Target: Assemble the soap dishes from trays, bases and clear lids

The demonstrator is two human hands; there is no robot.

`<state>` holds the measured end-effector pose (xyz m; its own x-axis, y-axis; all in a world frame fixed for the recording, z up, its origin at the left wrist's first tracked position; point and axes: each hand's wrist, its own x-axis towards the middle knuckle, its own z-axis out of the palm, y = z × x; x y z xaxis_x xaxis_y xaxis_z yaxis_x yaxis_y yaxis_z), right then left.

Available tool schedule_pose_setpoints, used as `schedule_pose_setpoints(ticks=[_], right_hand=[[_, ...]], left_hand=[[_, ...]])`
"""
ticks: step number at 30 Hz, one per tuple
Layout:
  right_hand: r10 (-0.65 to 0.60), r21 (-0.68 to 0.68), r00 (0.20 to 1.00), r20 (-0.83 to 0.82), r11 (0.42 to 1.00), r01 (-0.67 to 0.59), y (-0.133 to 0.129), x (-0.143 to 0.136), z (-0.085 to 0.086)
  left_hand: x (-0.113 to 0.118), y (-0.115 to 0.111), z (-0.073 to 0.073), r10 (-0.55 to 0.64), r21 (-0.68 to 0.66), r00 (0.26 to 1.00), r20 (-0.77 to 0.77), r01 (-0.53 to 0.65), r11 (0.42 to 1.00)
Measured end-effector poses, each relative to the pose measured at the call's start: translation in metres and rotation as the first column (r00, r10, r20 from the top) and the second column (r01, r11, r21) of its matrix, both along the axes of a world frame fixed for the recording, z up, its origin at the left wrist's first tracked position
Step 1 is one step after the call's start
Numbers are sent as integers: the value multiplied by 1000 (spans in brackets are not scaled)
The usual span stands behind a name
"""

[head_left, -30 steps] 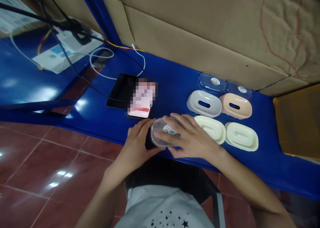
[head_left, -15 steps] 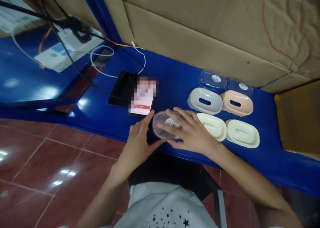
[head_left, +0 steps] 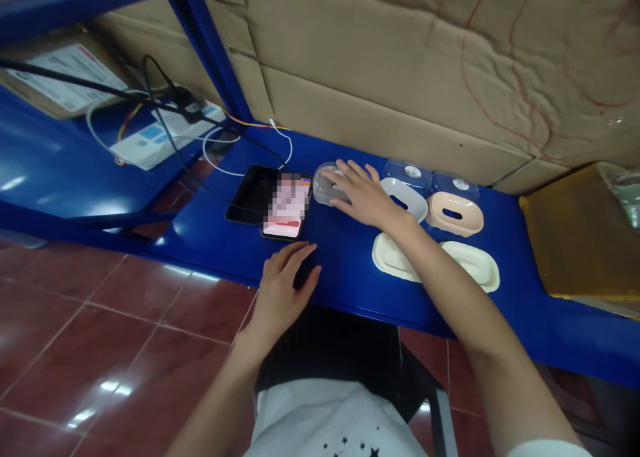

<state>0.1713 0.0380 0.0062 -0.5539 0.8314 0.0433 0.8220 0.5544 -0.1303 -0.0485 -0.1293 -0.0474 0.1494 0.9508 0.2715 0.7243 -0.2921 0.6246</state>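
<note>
My right hand (head_left: 363,193) reaches to the back of the blue table, its fingers laid over a greyish oval soap box with a clear lid (head_left: 325,185). The fingers hide part of this box. Near the table's front edge my left hand (head_left: 287,277) is empty, thumb and fingers apart. Right of my right hand are a pale grey slotted soap dish (head_left: 413,200) and a peach slotted one (head_left: 456,213). Two cream oval trays (head_left: 390,255) lie in front, partly under my right forearm. Two clear lids (head_left: 407,173) with round stickers lie behind the dishes.
A phone in an open black case (head_left: 253,193) lies left of the lidded box, its screen lit. Cables run to a white power strip (head_left: 155,143) at left. Cardboard (head_left: 350,90) lines the back; a taped carton (head_left: 575,230) stands at right.
My right hand has carried the lidded box from the table's front to the back, beside the phone. My left hand has let go of it and stays near the front edge. The view has shifted.
</note>
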Motion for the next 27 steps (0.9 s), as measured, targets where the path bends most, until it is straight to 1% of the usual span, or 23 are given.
schedule_pose_setpoints(ticks=[2,3,4,5,6,8,10,11,12,13,14,15,16,17,18,19,20,21,23,24,25,26,27], right_hand=[[-64,-35,997,-46,997,62,13,5,6],[-91,-28,992,-89,996,88,11,12,11],[-108,-5,984,-141,994,109,3,21,15],[-114,25,974,-194,992,122,-12,31,18],[-108,57,965,-239,990,125,-33,43,21],[-75,89,960,-271,991,102,-86,68,21],[-65,68,973,-223,994,82,-140,90,11],[-81,65,978,-191,993,95,-162,98,4],[-94,73,982,-164,992,107,-180,104,-4],[-100,91,984,-147,989,114,-194,107,-12],[-105,117,985,-139,986,121,-203,108,-19],[-106,145,983,-149,981,128,-208,106,-24],[-108,170,978,-180,976,139,-211,102,-27],[-112,184,967,-230,970,157,-212,96,-27],[-121,180,948,-293,967,179,-212,88,-24],[-121,164,924,-362,968,191,-212,80,-19],[-106,140,902,-418,974,179,-212,71,-13],[-71,113,889,-452,984,136,-211,63,-6],[43,81,883,-468,997,-6,-203,53,6],[91,85,877,-471,995,-58,-195,52,10],[107,101,874,-474,993,-66,-183,54,13],[80,128,877,-473,991,-21,-168,59,13],[19,162,884,-467,985,64,-152,66,10]], left_hand=[[0,-1,1,-13,-4,1000,-1,13,1000],[-1,-3,1,-21,-10,1000,6,21,1000],[-2,-5,2,-25,-23,999,20,26,999],[-4,-8,3,-22,-43,999,42,24,999],[-5,-12,4,-17,-69,997,72,22,997],[-7,-21,7,12,-141,987,160,11,990],[-3,-30,8,18,-196,955,297,43,980],[1,-34,9,26,-223,922,387,66,972],[7,-38,10,43,-257,871,489,97,961],[15,-42,11,78,-298,798,598,132,945],[23,-44,11,133,-355,704,698,179,917],[33,-47,12,199,-422,604,772,251,871],[43,-48,13,268,-458,489,830,322,829],[52,-49,14,350,-492,380,856,392,778],[61,-49,15,422,-511,288,860,470,720],[68,-48,17,474,-503,202,857,530,683],[75,-47,18,506,-480,121,854,556,678],[80,-45,21,525,-457,49,850,565,687],[88,-39,27,554,-438,-59,830,546,714],[91,-35,31,569,-440,-104,816,529,726],[93,-30,35,584,-447,-138,800,512,733],[94,-26,38,603,-460,-160,782,505,730],[95,-21,41,627,-477,-173,760,507,718]])
